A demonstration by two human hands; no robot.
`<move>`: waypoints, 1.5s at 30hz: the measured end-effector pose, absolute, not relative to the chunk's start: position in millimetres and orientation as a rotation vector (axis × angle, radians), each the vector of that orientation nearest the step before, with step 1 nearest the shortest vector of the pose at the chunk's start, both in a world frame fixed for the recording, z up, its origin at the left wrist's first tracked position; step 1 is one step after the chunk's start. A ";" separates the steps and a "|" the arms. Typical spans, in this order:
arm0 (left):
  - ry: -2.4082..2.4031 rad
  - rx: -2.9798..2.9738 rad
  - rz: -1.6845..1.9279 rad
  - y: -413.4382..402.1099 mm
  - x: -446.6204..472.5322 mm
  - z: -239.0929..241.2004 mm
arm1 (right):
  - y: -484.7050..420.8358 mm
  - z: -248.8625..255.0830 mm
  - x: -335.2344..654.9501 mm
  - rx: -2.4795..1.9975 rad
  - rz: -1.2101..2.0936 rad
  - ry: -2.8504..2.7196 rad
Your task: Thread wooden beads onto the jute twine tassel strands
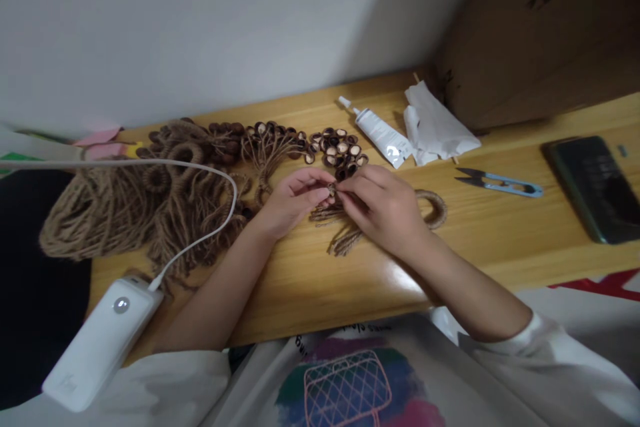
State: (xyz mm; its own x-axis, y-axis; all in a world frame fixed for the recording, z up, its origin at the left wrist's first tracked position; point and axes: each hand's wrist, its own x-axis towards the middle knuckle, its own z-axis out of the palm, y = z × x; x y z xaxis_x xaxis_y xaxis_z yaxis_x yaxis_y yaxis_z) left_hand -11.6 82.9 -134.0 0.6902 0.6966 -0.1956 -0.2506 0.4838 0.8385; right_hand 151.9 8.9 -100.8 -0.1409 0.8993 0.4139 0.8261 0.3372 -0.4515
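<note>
Head view: nearest is the person's printed shirt (pixel 345 387), and at the lower left a white power bank (pixel 103 347) with a pale cable (pixel 234 190) plugged into its end. Beyond them, over the wooden table (pixel 300 293), the two hands meet. The left hand (pixel 293 200) has thumb and fingers clamped on a small brown piece (pixel 331 190), which sits right at its fingertips. The right hand (pixel 387 203) has its thumb and forefinger together at that piece's right side; whether they grip it or a strand of it, I cannot tell. Twisted cord ends (pixel 345 240) lie under the hands, and a cord ring (pixel 439 209) shows just beside the right hand. A heap of brown cord (pixel 100 213) fills the left. To the right are blue-handled snips (pixel 515 187) and, farther along, a dark phone (pixel 600 190). Past the hands lie halved brown shells (pixel 340 147), a white tube (pixel 384 135), crumpled white paper (pixel 437 123), then a cardboard box (pixel 545 40) and the pale wall (pixel 200 20).
</note>
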 end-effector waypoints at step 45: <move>0.552 0.906 0.622 82.8 -11.3 -137.0 | 9.0 -101.8 152.0 -1.480 0.128 -1.979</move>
